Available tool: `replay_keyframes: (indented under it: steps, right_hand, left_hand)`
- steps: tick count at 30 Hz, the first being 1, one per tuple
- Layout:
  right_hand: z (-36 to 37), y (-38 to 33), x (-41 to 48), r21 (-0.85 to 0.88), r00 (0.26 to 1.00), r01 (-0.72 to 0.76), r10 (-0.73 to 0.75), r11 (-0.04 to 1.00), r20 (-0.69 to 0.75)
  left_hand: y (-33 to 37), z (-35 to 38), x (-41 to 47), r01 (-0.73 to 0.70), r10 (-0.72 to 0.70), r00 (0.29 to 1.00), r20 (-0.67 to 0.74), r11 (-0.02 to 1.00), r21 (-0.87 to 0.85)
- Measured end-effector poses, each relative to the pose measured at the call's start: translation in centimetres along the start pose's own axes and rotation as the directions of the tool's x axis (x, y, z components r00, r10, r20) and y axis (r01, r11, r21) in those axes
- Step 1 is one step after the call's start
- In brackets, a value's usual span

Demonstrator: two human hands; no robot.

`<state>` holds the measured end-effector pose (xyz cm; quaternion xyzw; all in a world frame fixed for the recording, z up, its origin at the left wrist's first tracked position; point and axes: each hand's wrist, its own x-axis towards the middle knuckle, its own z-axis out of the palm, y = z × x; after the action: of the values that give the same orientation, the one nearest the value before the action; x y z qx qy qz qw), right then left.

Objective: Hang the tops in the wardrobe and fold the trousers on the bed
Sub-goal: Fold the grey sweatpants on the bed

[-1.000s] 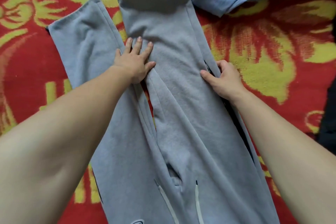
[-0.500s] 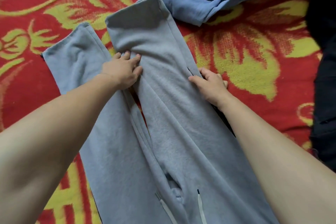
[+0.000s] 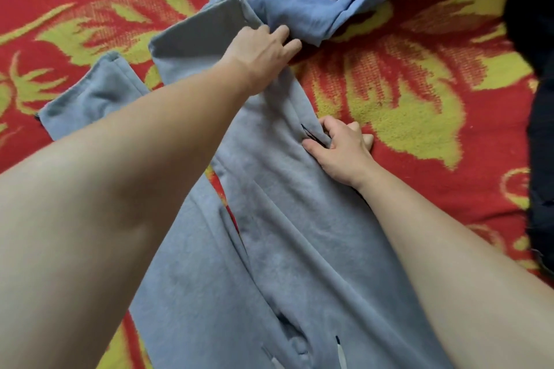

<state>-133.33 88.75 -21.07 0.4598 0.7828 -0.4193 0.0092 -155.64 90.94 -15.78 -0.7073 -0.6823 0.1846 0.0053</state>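
Trousers (image 3: 299,234) of grey fleece are laid flat on the red and yellow bedcover (image 3: 419,99), with the waistband and drawstrings nearest the person and both legs running away toward the upper left, so that the long axis is set nearly along the line of reach. The right-side leg is held along its outer edge by both hands. The right hand (image 3: 341,147) is placed about halfway up that edge, its thumb laid on top and its fingers curled round the seam, which is gripped. The left hand (image 3: 263,51) is stretched across to the same edge close to the cuff, just beside a blue garment (image 3: 299,3). Its fingers are bent at the edge, but whether cloth is pinched under them cannot be told. The cuff end is thus covered by the left hand and the middle by the right, and a fold of this leg over its neighbour, toward the person's left, is judged the likely next move.
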Motion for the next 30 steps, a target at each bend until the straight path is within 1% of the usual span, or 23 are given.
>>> replay_keyframes:
  steps: [3, 6, 7, 9, 11, 12, 14, 16, 19, 21, 23, 25, 28, 30]
  right_hand:
    - [0.0, 0.2, 0.1, 0.01, 1.0, 0.01, -0.01, 1.0, -0.017]
    - [-0.2, -0.2, 0.1, 0.009, 1.0, -0.019, 0.019, 1.0, 0.005]
    - [-0.4, -0.6, 0.0, 0.004, 0.999, -0.036, 0.036, 0.999, 0.007]
    - [-0.6, -1.6, -0.7, -0.017, 0.997, -0.072, 0.071, 0.997, -0.026]
    - [-0.6, -3.3, -2.3, -0.006, 0.989, -0.086, 0.085, 0.996, -0.119]
    - [-0.4, -4.6, -3.4, -0.009, 0.981, -0.067, 0.064, 0.998, -0.181]
    - [0.5, -8.2, -6.3, -0.092, 0.958, 0.034, -0.059, 0.995, -0.281]
    - [2.0, -12.3, -8.9, -0.177, 0.933, 0.161, -0.208, 0.971, -0.293]
    - [5.2, -18.1, -11.3, -0.242, 0.936, 0.264, -0.309, 0.934, -0.17]
    - [8.1, -20.8, -12.1, -0.269, 0.939, 0.311, -0.339, 0.911, -0.063]
    - [11.1, -22.7, -12.8, -0.288, 0.934, 0.344, -0.356, 0.894, 0.013]
    - [14.3, -23.9, -13.4, -0.287, 0.934, 0.354, -0.352, 0.89, 0.059]
    - [18.9, -24.3, -14.1, -0.347, 0.935, 0.354, -0.322, 0.869, 0.149]
    - [21.3, -23.7, -14.7, -0.402, 0.93, 0.359, -0.289, 0.842, 0.226]
  left_hand:
    - [-1.4, -0.3, 0.3, 0.151, -0.149, 0.988, 0.048, 0.988, -0.044]
    - [-2.4, -0.9, -1.0, 0.24, -0.231, 0.969, 0.088, 0.966, -0.098]
    - [-2.7, -1.2, -1.9, 0.245, -0.237, 0.968, 0.08, 0.962, -0.117]
    - [-3.7, -1.6, -4.2, 0.21, -0.206, 0.978, 0.046, 0.965, -0.158]
    - [-5.6, -1.8, -6.8, 0.164, -0.163, 0.986, 0.016, 0.971, -0.177]
    - [-6.7, -1.9, -8.1, 0.155, -0.157, 0.988, 0.0, 0.973, -0.171]
    - [-8.9, -1.7, -11.2, 0.158, -0.167, 0.985, -0.046, 0.975, -0.155]
    - [-10.7, -1.2, -14.7, 0.165, -0.179, 0.98, -0.086, 0.974, -0.153]
    - [-12.9, 0.2, -20.1, 0.204, -0.226, 0.968, -0.109, 0.962, -0.179]
    - [-14.3, 1.5, -23.4, 0.28, -0.296, 0.953, -0.062, 0.941, -0.188]
    - [-15.5, 3.4, -26.3, 0.357, -0.363, 0.932, 0.006, 0.913, -0.196]
    - [-16.4, 5.9, -28.8, 0.413, -0.4, 0.911, 0.103, 0.891, -0.188]
    - [-16.4, 9.6, -31.3, 0.47, -0.413, 0.865, 0.286, 0.866, -0.169]
    - [-15.7, 11.5, -32.4, 0.499, -0.415, 0.834, 0.364, 0.849, -0.174]
